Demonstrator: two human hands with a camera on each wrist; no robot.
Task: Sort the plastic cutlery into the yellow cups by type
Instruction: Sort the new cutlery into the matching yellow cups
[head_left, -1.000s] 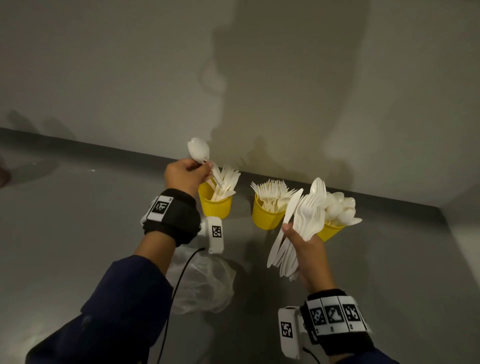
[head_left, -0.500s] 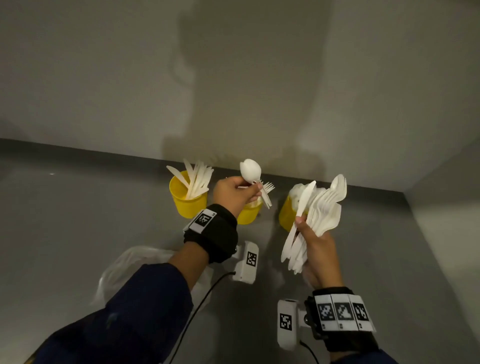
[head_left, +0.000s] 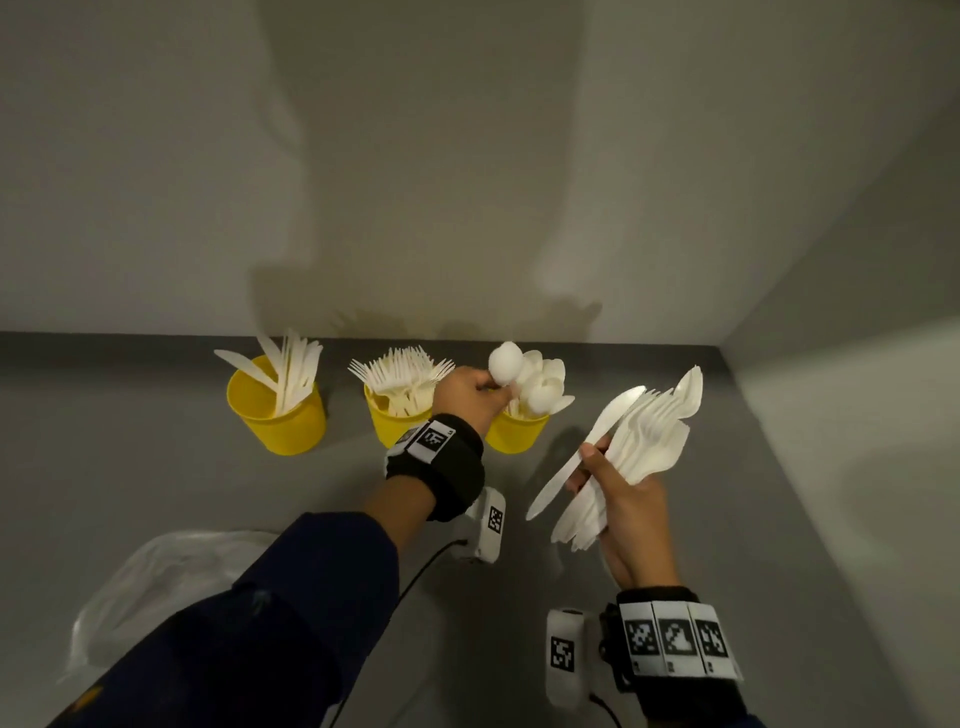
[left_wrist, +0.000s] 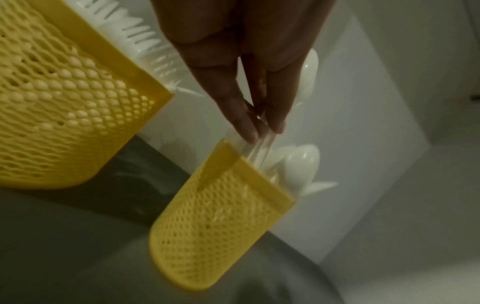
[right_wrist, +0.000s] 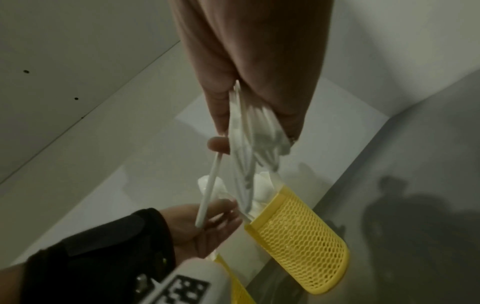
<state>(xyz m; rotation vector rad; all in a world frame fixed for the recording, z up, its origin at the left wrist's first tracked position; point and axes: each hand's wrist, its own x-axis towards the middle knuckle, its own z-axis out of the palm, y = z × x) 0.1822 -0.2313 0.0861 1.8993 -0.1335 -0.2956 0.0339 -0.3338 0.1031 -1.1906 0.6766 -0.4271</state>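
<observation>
Head view: left hand (head_left: 467, 395) pinches a spoon (head_left: 505, 364) by its stiff, slick handle over the spoon cup (head_left: 517, 431); right-hand fingers (head_left: 589, 457) clamp the light cutlery bundle (head_left: 639, 441) (prone to slipping).

No legible text, only black-and-white square marker codes on the wristbands (head_left: 672, 638), unreadable

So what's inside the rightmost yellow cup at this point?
White spoons, bowls up, fill the rightmost yellow cup; the left hand holds another spoon at its rim. Their handles are hidden by the cup wall and hand.
</observation>
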